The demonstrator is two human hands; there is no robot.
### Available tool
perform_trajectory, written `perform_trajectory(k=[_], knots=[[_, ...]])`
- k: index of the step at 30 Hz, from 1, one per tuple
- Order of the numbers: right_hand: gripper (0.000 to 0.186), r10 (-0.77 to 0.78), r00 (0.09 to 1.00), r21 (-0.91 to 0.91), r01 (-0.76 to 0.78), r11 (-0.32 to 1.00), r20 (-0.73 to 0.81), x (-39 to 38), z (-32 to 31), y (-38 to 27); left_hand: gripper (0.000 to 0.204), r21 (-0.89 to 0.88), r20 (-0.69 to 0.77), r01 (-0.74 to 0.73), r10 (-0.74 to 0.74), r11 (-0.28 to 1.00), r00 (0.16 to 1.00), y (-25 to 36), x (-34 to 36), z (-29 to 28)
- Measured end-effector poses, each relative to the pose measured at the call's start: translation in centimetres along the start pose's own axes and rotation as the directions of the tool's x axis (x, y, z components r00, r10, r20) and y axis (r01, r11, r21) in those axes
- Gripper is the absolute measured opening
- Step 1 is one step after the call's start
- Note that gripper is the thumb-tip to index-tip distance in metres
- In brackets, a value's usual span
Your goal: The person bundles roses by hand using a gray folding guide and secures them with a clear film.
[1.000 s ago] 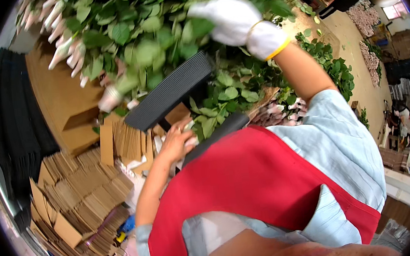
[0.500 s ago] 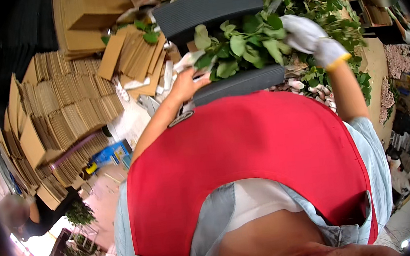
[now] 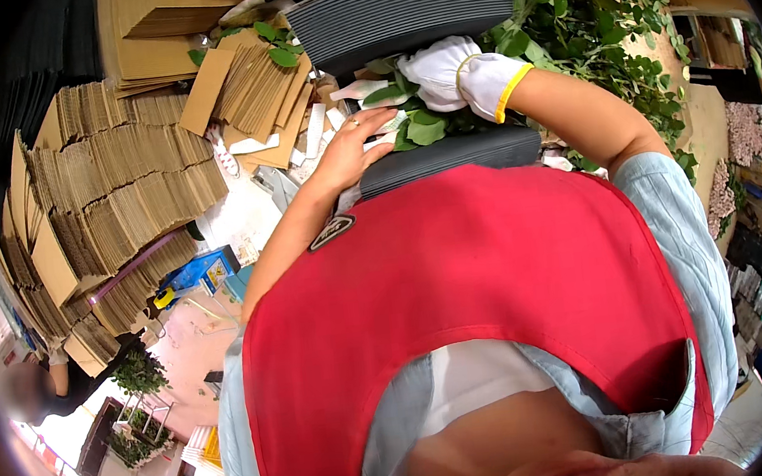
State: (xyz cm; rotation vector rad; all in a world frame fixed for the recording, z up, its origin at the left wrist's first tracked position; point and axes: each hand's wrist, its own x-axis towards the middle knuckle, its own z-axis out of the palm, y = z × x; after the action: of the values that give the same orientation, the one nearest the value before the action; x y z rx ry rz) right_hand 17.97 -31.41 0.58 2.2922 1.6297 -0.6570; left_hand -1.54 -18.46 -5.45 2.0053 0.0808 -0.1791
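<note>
My left hand (image 3: pixel 350 154) is bare, with a ring on one finger. Its thumb and fingers close round the white-wrapped end of a bunch of leafy flower stems (image 3: pixel 427 130). Over those same leaves lies my right hand (image 3: pixel 443 76), in a white glove with a yellow cuff. Its fingertips point left and downward, and the leaves and glove hide whether they grip. The bunch lies between two piles of dark grey ribbed sheets, a far pile (image 3: pixel 405 15) and a near pile (image 3: pixel 451 160) against my red apron (image 3: pixel 465 257).
Flattened cardboard (image 3: pixel 119 181) is stacked high on the left, with loose cardboard pieces (image 3: pixel 257 89) nearer the bunch. A mass of leafy stems (image 3: pixel 599 24) covers the far right. A blue tool (image 3: pixel 201 272) lies at the left. Another person (image 3: pixel 33 391) is at the far left edge.
My gloved right hand has moved left, from the right end of the leaves onto the bunch beside my left hand. The left hand stays almost in place.
</note>
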Motion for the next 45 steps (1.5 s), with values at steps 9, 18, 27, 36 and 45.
perform_trajectory(k=[9,18,27,36,45], knots=[[0.027,-0.135,0.95,0.331,0.228,0.915,-0.283,-1.5,0.9,0.5,0.049,-0.042,-0.007,0.073,-0.073,0.996,0.997,-1.5,-0.3,0.5],[0.014,0.032,0.998,0.789,0.021,0.614,-0.051,-3.0,-1.1,-1.2,0.051,0.307,0.021,0.064,-0.075,0.949,0.997,-3.3,1.3,-0.2],[0.021,0.155,0.947,0.053,-0.146,0.988,-0.28,-12.3,-11.3,3.6,0.045,0.33,-0.174,-0.16,0.227,0.93,0.958,-2.2,1.3,-0.2],[0.056,-0.178,0.929,-0.119,0.146,0.982,-0.325,-1.7,2.8,2.2,0.045,0.366,-0.249,-0.108,0.209,0.925,0.946,-3.3,0.9,0.8],[0.049,-0.213,0.859,0.077,0.28,0.957,-0.466,-2.3,3.7,3.7,0.036,0.338,-0.073,0.057,-0.034,0.939,0.997,-1.9,3.4,-2.6]])
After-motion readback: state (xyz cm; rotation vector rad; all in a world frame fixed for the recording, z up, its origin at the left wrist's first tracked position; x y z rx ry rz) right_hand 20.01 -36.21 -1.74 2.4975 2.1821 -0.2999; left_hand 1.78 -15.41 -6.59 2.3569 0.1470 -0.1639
